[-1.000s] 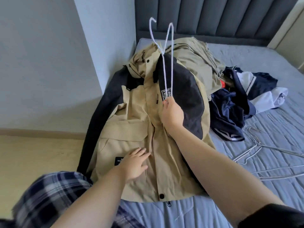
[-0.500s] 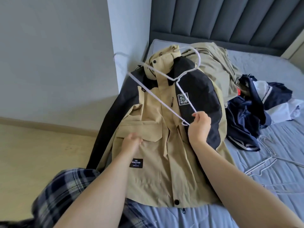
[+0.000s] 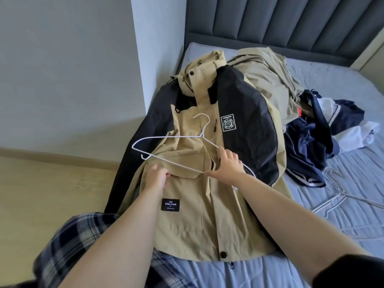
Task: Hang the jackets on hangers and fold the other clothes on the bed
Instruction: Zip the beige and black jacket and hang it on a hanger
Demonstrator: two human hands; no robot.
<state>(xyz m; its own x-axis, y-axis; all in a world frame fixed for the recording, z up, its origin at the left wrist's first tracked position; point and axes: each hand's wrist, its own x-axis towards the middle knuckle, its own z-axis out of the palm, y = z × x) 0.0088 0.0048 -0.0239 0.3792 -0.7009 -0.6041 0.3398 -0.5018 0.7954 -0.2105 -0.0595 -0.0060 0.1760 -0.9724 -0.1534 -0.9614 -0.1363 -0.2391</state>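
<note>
A: Starting with the left hand [image 3: 156,179], pinching what?

B: Gripping a soft fold at the pocket flap of the jacket [image 3: 187,221], fingers curled in. With the right hand [image 3: 228,165], clasping the hanger [image 3: 170,137] at its right-hand corner, one finger laid along the lower bar.

A: Made of?

B: Thin white wire, bent into a slim triangle, hook pointing toward the collar. Held just over the chest of the jacket.

A: And lying where, that jacket?

B: Spread front up on the bed [image 3: 342,225], hood toward the padded, channelled headboard [image 3: 270,21]. Smooth tan shell cloth, black over shoulders and sleeves, one sleeve trailing off the bed's edge.

A: Beside it?

B: Touching the far shoulder, a crumpled khaki garment [image 3: 268,80]. Past that, a rumpled navy and white heap [image 3: 324,142]. Nearer, spare wire hangers [image 3: 336,196] flat on the ridged blue-grey sheet.
</note>
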